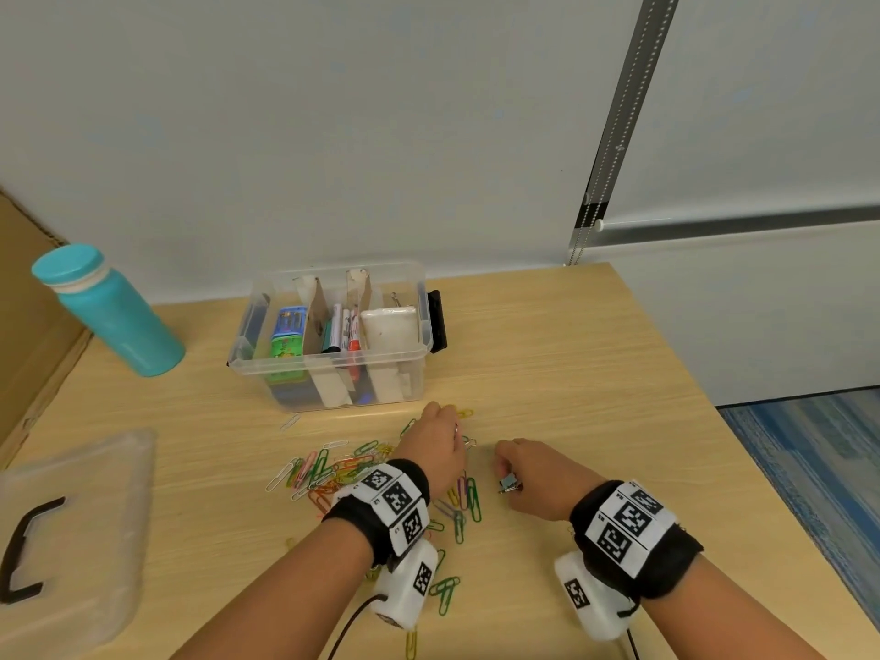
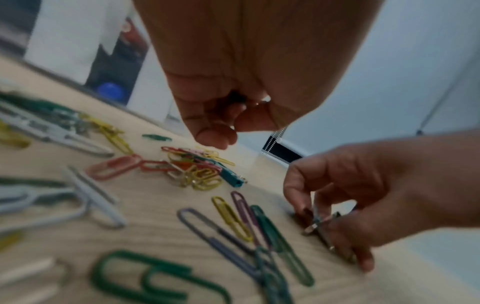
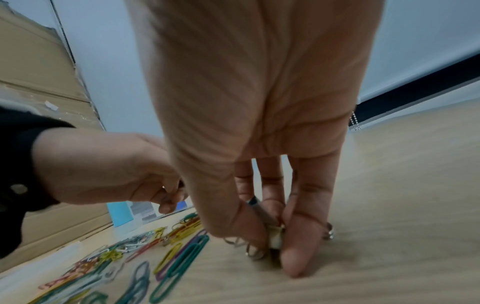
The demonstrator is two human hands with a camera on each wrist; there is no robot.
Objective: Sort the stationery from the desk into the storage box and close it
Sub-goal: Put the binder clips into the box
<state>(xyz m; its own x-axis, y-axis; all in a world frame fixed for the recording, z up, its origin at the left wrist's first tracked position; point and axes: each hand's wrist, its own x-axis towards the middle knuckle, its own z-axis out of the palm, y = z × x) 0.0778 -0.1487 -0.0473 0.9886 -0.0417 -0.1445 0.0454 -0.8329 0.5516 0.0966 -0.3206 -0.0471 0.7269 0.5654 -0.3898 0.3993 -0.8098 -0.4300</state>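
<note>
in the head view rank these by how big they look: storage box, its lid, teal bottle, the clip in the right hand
1. lid, though it lies nearer the camera, which inflates it
2. storage box
3. teal bottle
4. binder clip, tiny, mostly hidden in the right hand

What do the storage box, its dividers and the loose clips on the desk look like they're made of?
Storage box: clear, glossy plastic; contents show through its walls.
Dividers: matte tan card, apparently cardboard, white-taped.
Paper clips: bent wire, seemingly with a coloured coating.
Binder clip pinched by the right hand: shiny metal handles.
</note>
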